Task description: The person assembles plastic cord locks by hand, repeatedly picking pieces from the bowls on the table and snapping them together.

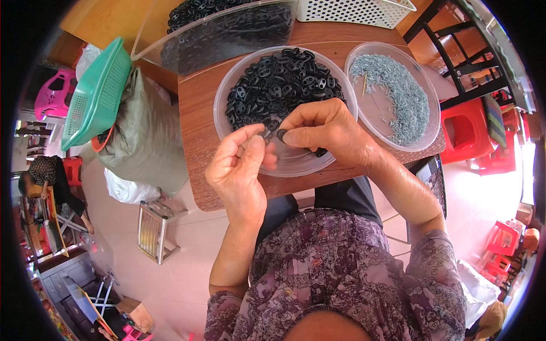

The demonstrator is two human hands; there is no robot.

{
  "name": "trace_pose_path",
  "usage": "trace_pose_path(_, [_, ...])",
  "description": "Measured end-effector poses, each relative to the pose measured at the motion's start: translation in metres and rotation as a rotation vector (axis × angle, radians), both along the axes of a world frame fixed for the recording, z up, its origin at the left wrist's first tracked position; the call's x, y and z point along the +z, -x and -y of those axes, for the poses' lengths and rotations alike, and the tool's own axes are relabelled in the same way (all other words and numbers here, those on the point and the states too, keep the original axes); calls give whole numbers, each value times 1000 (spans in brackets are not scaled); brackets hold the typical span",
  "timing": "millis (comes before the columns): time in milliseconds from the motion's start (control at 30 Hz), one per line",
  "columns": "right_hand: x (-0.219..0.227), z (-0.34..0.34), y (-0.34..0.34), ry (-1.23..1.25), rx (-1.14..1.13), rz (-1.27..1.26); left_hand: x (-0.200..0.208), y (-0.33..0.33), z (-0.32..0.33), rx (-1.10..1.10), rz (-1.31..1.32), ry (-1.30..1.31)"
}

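Observation:
My left hand [239, 170] is above the near rim of a round clear tub [223, 79], closed on a small black plastic piece [269, 129] between thumb and fingers. Close beside it, my right hand [327, 133] pinches another small dark oval piece [281, 134]. The fingertips nearly meet, and whether the two pieces touch is hard to tell. Heaped in the tub are many black oval parts [278, 79] with holes. A second clear tub [375, 125] at the right holds many thin grey-blue pieces [412, 96], like small screws or pins, and a thin yellowish stick [364, 85].
Both tubs stand on a brown wooden table [199, 125]. Behind them is a clear bin [227, 37] of black parts beside a white perforated basket [352, 12]. At left are a green basket [99, 96] and a large sack [148, 131]; red stools [469, 131] stand at right.

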State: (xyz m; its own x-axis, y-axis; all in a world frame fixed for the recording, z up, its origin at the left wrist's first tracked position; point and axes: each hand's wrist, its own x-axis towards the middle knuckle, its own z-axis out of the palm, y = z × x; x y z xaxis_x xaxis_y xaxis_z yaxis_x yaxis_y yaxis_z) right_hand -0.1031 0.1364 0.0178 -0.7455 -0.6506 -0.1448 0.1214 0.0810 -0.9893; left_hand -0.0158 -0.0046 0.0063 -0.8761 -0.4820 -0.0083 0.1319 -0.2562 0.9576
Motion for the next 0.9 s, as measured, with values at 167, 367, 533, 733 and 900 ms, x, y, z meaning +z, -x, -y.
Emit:
trace_pose_path(167, [-3, -1, 1, 57, -14, 159, 2, -4, -2, -22, 9, -7])
trace_pose_path(367, [-9, 3, 1, 178, -48, 291, 5, -6, -8, 17, 5, 35])
trace_pose_path(533, [-6, 4, -3, 156, -66, 232, 1, -9, -6, -19, 9, 59])
trace_pose_path(733, [-11, 5, -8, 156, -53, 95, 0, -10, -6, -20, 19, 27])
trace_pose_path(900, [-14, 5, -10, 137, -94, 35, 0, -12, -8, -9, 39, 58])
